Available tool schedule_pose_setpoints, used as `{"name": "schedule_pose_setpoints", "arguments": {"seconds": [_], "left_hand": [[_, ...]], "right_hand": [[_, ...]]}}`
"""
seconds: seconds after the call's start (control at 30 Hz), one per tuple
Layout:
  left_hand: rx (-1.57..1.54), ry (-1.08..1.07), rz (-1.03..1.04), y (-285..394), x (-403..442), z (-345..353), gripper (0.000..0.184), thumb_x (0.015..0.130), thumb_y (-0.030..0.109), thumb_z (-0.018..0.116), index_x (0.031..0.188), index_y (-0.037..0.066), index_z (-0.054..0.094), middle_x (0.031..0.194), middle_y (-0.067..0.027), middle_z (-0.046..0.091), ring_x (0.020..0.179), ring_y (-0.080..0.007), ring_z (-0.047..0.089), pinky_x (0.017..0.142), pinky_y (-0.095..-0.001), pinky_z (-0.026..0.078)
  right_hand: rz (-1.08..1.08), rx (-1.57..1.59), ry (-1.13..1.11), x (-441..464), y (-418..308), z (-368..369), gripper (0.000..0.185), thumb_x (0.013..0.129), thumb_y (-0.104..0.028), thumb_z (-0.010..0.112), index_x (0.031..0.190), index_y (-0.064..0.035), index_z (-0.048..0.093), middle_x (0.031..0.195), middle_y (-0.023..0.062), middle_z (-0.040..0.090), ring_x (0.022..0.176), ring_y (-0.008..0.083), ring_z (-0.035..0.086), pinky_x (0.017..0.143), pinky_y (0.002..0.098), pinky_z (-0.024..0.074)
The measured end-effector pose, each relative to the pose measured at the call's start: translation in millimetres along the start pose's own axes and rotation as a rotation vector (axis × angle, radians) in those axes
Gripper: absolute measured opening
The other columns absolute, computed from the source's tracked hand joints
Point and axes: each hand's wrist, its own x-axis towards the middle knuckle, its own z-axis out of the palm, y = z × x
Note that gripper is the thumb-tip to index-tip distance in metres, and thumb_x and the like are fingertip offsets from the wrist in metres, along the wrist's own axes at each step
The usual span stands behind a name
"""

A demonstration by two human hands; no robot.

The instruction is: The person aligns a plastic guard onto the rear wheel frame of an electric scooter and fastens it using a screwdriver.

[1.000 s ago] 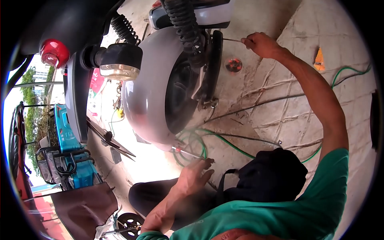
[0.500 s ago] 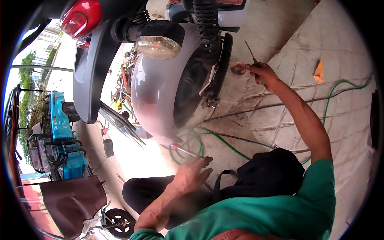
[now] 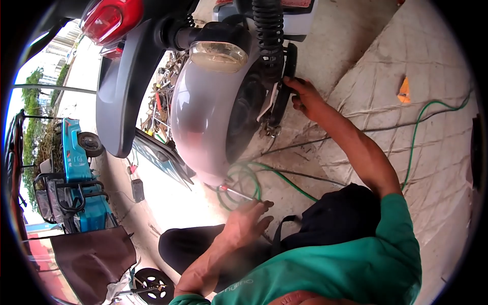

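My right hand (image 3: 304, 96) is at the black bar (image 3: 285, 94) beside the rear wheel of a grey scooter. Its forefinger reaches onto the bar and the other fingers curl; what they hold, if anything, is hidden. My left hand (image 3: 246, 219) rests over my bent knee, fingers loosely stretched with a gap to the thumb. Just past its knuckles a thin pale rod with a red end (image 3: 224, 187) points toward the wheel; whether the hand touches it I cannot tell. The scooter's glossy grey rear fender (image 3: 201, 122) stands in front of me.
A coil of green hose (image 3: 260, 190) lies on the floor beneath the fender. Loose tools (image 3: 158, 104) are heaped behind it. A black spring (image 3: 268, 30) and a turn signal (image 3: 218, 55) are above. An orange scrap (image 3: 404, 91) lies right; a blue three-wheeler (image 3: 79, 168) stands left.
My right hand has moved left to the bar by the wheel. The thin-shafted tool and the blurred red-and-black round thing at that hand no longer show. My left hand has barely moved.
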Motion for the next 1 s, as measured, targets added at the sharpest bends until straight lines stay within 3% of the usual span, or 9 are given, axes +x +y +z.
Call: {"name": "schedule_pose_setpoints", "arguments": {"seconds": [0.13,0.27,0.43,0.53,0.63,0.77,0.87,0.93,1.0], "left_hand": [[0.008,-0.033,-0.037,2.8,-1.5,-3.1,0.037,0.086,0.010,0.071,0.122,0.009,0.063,0.112,-0.0165,0.066,0.101,-0.0380,0.066,0.083,-0.0423,0.056],[0.013,-0.011,-0.011,4.0,-1.2,-1.4,0.038,0.084,0.015,0.074,0.120,0.008,0.063,0.104,-0.0142,0.065,0.096,-0.0362,0.065,0.079,-0.0443,0.054],[-0.007,0.009,-0.003,8.0,1.9,-5.3,0.038,0.085,0.016,0.074,0.120,0.008,0.063,0.104,-0.0141,0.065,0.095,-0.0360,0.065,0.078,-0.0442,0.055],[-0.051,-0.027,-0.119,0.5,5.5,4.2,0.035,0.091,0.018,0.070,0.122,0.006,0.063,0.103,-0.0153,0.068,0.093,-0.0341,0.068,0.078,-0.0413,0.055],[-0.262,-0.009,-0.335,-1.9,38.0,14.5,0.034,0.095,0.017,0.065,0.126,0.004,0.062,0.108,-0.0152,0.071,0.091,-0.0257,0.070,0.080,-0.0362,0.055],[-0.725,0.154,-0.360,-24.5,98.9,28.4,0.036,0.103,0.029,0.056,0.121,-0.002,0.064,0.101,-0.0105,0.072,0.086,-0.0146,0.069,0.074,-0.0286,0.052],[-0.769,0.396,-0.277,-38.5,161.2,38.9,0.041,0.104,0.037,0.054,0.111,-0.001,0.066,0.093,-0.0085,0.073,0.076,-0.0151,0.068,0.066,-0.0280,0.051],[-0.939,0.486,-0.376,-32.5,182.9,33.9,0.043,0.105,0.040,0.053,0.108,-0.002,0.066,0.089,-0.0089,0.073,0.070,-0.0155,0.068,0.061,-0.0278,0.051],[-0.934,0.531,-0.352,-28.5,186.9,38.8,0.038,0.106,0.034,0.050,0.112,-0.001,0.062,0.084,-0.0097,0.071,0.064,-0.0160,0.067,0.056,-0.0271,0.049]], "right_hand": [[0.004,-0.004,-0.008,4.0,-1.8,-1.4,0.040,0.086,-0.045,0.075,0.107,-0.0110,0.068,0.079,-0.0065,0.052,0.053,0.0063,0.035,0.047,0.0236,0.0267],[0.012,0.018,-0.005,2.5,-0.9,-0.8,0.039,0.086,-0.044,0.075,0.107,-0.0113,0.068,0.080,-0.0065,0.052,0.052,0.0065,0.034,0.048,0.0235,0.0261],[0.026,0.088,0.013,1.3,4.2,3.8,0.032,0.089,-0.044,0.075,0.089,-0.0156,0.060,0.077,-0.0057,0.052,0.051,0.0071,0.034,0.048,0.0239,0.0254],[-0.026,0.120,0.005,-3.2,5.1,9.0,0.032,0.089,-0.043,0.074,0.084,-0.0162,0.057,0.074,-0.0056,0.051,0.050,0.0078,0.037,0.046,0.0242,0.0257],[-0.055,0.135,-0.008,-3.3,5.2,11.8,0.033,0.090,-0.042,0.074,0.081,-0.0163,0.055,0.073,-0.0055,0.051,0.049,0.0079,0.039,0.045,0.0245,0.0270],[-0.080,0.186,-0.017,-1.2,7.7,12.8,0.034,0.091,-0.041,0.074,0.080,-0.0158,0.053,0.072,-0.0053,0.052,0.048,0.0077,0.041,0.044,0.0244,0.0285],[-0.061,0.189,0.048,-2.0,7.2,14.0,0.032,0.091,-0.040,0.073,0.084,-0.0148,0.055,0.073,-0.0052,0.053,0.048,0.0071,0.041,0.044,0.0240,0.0278],[-0.073,0.177,0.011,1.4,10.0,10.0,0.032,0.091,-0.040,0.073,0.087,-0.0136,0.056,0.074,-0.0048,0.053,0.050,0.0068,0.042,0.044,0.0238,0.0278],[-0.079,0.171,0.014,3.1,11.3,8.7,0.033,0.091,-0.041,0.073,0.089,-0.0123,0.057,0.075,-0.0044,0.054,0.051,0.0067,0.042,0.045,0.0236,0.0280]]}}
